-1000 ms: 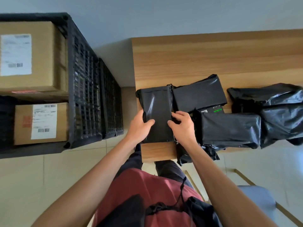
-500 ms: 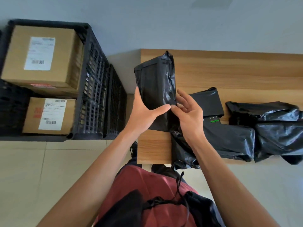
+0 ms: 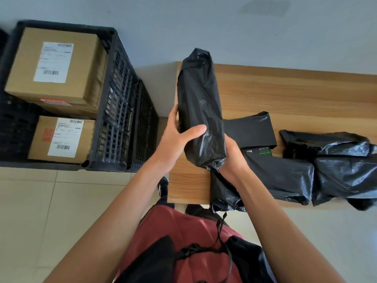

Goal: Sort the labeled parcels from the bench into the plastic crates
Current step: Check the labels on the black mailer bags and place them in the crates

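Observation:
A long parcel wrapped in black plastic (image 3: 201, 107) is held upright above the left end of the wooden bench (image 3: 285, 92). My left hand (image 3: 179, 137) grips its left side, thumb across the front. My right hand (image 3: 232, 158) holds its lower right side, mostly hidden behind the parcel. Several more black-wrapped parcels (image 3: 285, 176) lie on the bench to the right, one showing a corner of a label. A black plastic crate (image 3: 120, 111) stands on the floor to the left, holding two labeled cardboard boxes (image 3: 55, 66).
A second black crate (image 3: 144, 127) stands between the first one and the bench end. Another dark crate (image 3: 12, 127) shows at the far left edge. Pale floor tiles (image 3: 61, 201) lie below the crates. A grey wall runs behind.
The parcel has gone from lying flat on the bench to being lifted and turned upright. Both hands shifted their hold, the right hand moving behind its lower end.

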`<state>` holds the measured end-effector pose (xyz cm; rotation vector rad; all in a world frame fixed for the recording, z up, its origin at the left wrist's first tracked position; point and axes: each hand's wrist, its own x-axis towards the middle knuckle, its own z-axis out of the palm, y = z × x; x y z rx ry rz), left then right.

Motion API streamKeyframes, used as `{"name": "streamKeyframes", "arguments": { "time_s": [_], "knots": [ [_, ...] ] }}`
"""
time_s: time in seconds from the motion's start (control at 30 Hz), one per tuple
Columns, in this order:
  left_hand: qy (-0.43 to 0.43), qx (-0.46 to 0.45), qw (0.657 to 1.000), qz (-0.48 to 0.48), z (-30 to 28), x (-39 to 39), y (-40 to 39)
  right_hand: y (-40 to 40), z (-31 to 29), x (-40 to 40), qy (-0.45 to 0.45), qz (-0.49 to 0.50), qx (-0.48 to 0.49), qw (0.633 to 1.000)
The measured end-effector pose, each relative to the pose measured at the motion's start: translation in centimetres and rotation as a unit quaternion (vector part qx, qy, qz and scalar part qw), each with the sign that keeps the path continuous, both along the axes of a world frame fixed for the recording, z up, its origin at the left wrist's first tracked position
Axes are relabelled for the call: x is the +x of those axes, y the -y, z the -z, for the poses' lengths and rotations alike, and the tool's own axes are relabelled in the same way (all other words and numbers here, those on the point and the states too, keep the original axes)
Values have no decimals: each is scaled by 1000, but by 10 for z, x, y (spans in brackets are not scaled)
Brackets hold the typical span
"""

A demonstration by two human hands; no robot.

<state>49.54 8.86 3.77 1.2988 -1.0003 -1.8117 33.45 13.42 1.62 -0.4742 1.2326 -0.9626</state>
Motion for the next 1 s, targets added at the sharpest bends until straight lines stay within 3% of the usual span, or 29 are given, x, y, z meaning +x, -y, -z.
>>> {"name": "streamKeyframes", "arguments": {
  "time_s": [0.1, 0.2, 0.43, 0.67, 1.0],
  "knots": [
    [17, -28, 999, 30, -2, 1, 2, 1, 0, -2, 5, -5, -22, 1000],
    [99, -88, 991, 19, -3, 3, 2, 2, -2, -9, -13, 33, -44, 998],
    [227, -254, 940, -37, -11, 2, -2, 5, -1, -12, -99, 114, -65, 986],
    [197, -176, 964, 1, -7, 0, -2, 8, -9, -16, -168, 153, -80, 970],
    [242, -154, 958, -13, 7, 4, 1, 4, -23, -2, -239, 133, -124, 954]
  ]
}}
